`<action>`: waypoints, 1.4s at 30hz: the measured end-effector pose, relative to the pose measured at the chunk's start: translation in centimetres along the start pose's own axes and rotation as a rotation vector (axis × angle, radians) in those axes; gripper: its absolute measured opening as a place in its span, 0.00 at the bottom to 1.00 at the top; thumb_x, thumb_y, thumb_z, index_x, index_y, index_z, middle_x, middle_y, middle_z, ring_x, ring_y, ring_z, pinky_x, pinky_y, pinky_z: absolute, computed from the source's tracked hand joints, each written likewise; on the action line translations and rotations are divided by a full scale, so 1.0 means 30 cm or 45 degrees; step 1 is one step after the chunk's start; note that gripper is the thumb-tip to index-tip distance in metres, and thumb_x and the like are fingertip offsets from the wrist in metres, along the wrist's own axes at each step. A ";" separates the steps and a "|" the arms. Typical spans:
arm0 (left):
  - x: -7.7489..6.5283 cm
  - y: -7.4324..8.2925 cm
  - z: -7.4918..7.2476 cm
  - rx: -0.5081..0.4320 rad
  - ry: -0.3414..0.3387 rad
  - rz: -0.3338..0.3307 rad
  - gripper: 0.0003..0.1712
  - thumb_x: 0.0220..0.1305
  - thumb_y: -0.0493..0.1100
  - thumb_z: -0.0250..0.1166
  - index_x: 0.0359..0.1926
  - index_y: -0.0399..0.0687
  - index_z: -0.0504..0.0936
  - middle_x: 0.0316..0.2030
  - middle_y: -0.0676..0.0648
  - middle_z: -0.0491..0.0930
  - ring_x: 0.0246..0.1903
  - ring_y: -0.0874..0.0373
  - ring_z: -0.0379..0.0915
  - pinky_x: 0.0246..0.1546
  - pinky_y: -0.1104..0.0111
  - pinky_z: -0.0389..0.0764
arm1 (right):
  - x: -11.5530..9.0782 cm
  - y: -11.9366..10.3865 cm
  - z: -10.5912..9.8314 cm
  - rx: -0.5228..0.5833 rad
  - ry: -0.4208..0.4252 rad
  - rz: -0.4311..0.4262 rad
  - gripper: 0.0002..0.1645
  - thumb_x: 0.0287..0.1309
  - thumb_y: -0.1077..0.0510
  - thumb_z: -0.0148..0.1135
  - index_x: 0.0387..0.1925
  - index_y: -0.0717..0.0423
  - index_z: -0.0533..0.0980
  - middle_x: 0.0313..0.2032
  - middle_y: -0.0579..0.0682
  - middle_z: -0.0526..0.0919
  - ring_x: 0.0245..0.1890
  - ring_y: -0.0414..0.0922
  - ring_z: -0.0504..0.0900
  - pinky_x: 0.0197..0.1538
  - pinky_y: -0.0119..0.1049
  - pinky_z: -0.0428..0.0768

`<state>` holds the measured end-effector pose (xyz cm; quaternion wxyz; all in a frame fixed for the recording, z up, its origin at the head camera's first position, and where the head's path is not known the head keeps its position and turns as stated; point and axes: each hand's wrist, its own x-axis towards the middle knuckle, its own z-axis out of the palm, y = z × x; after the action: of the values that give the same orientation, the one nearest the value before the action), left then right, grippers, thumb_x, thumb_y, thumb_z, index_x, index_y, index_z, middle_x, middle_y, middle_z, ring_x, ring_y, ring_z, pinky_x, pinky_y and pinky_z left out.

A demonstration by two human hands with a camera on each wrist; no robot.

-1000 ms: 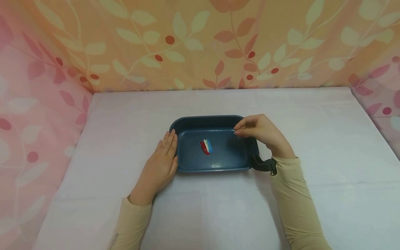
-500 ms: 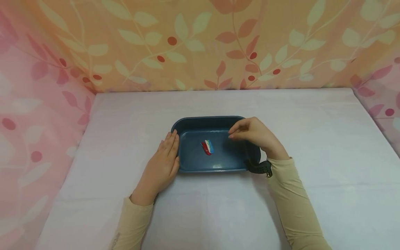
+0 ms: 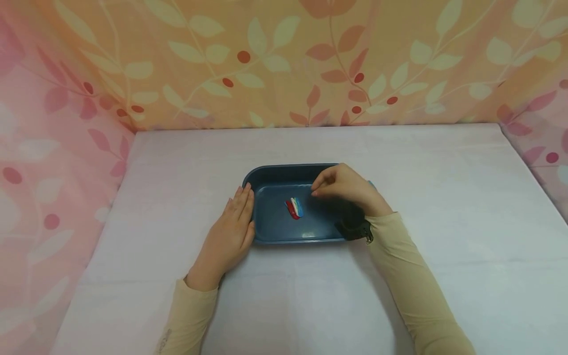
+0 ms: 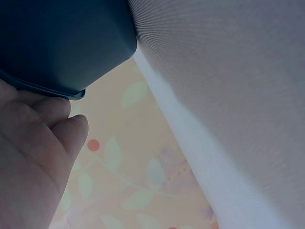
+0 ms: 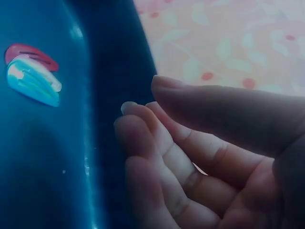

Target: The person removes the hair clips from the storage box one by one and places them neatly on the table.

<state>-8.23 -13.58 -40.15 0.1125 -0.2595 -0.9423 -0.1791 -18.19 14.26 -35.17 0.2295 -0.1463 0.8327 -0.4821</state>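
Observation:
Three snap hair clips (image 3: 294, 208), red, white and light blue, lie side by side and overlapping on the floor of a dark blue rectangular tray (image 3: 275, 234). In the right wrist view the red clip (image 5: 31, 56) and the blue clip (image 5: 31, 86) show their slots. My left hand (image 3: 228, 229) rests with straight fingers along the tray's left rim, its fingertips under the lip in the left wrist view. Over the tray's right half hovers my right hand (image 3: 343, 187), fingers loosely bent, thumb apart from them, nothing between. Its fingertips are right of the clips.
A white cloth (image 3: 284, 301) covers the table under and around the tray. Behind it hangs an orange curtain (image 3: 275, 64) with a leaf pattern, and pink patterned cloth (image 3: 49, 172) flanks the left side. A black strap (image 3: 357, 231) sits at the right wrist.
My right hand has moved left over the tray, from its right rim toward the hair clips. The left hand, the tray and the clips stay in place.

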 end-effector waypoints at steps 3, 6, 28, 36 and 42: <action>0.000 0.000 0.000 -0.002 0.011 0.006 0.33 0.65 0.38 0.48 0.67 0.25 0.54 0.70 0.34 0.49 0.70 0.43 0.45 0.65 0.50 0.56 | 0.016 -0.002 0.003 -0.033 -0.038 -0.005 0.08 0.53 0.65 0.65 0.33 0.69 0.80 0.27 0.56 0.84 0.29 0.51 0.81 0.36 0.37 0.80; 0.001 0.000 0.001 -0.002 0.017 0.009 0.33 0.65 0.38 0.48 0.67 0.25 0.54 0.70 0.34 0.49 0.70 0.43 0.45 0.65 0.50 0.56 | 0.028 -0.006 0.005 -0.077 -0.069 -0.018 0.08 0.53 0.65 0.66 0.33 0.69 0.80 0.26 0.56 0.84 0.27 0.49 0.80 0.34 0.37 0.80; 0.003 0.000 0.002 0.000 0.011 0.010 0.33 0.66 0.39 0.47 0.67 0.25 0.54 0.70 0.34 0.48 0.70 0.44 0.43 0.65 0.51 0.55 | 0.113 -0.018 0.064 -0.368 -0.199 0.090 0.04 0.49 0.63 0.68 0.27 0.61 0.83 0.21 0.48 0.82 0.22 0.41 0.77 0.29 0.32 0.77; 0.001 0.002 0.001 0.006 -0.005 -0.004 0.33 0.65 0.39 0.48 0.67 0.25 0.54 0.71 0.35 0.48 0.70 0.44 0.42 0.65 0.51 0.54 | 0.123 -0.004 0.082 -0.432 -0.221 0.146 0.04 0.50 0.61 0.69 0.26 0.59 0.83 0.20 0.48 0.81 0.21 0.41 0.76 0.28 0.31 0.77; 0.000 -0.001 -0.001 0.009 -0.013 -0.010 0.33 0.66 0.41 0.47 0.68 0.25 0.54 0.71 0.35 0.47 0.70 0.44 0.42 0.65 0.51 0.54 | 0.126 -0.001 0.088 -0.450 -0.234 0.162 0.05 0.49 0.60 0.70 0.25 0.59 0.83 0.20 0.47 0.81 0.21 0.40 0.76 0.27 0.31 0.76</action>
<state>-8.24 -13.60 -40.13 0.1079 -0.2562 -0.9445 -0.1749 -20.03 10.55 -37.19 0.3053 -0.1748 0.8874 -0.2979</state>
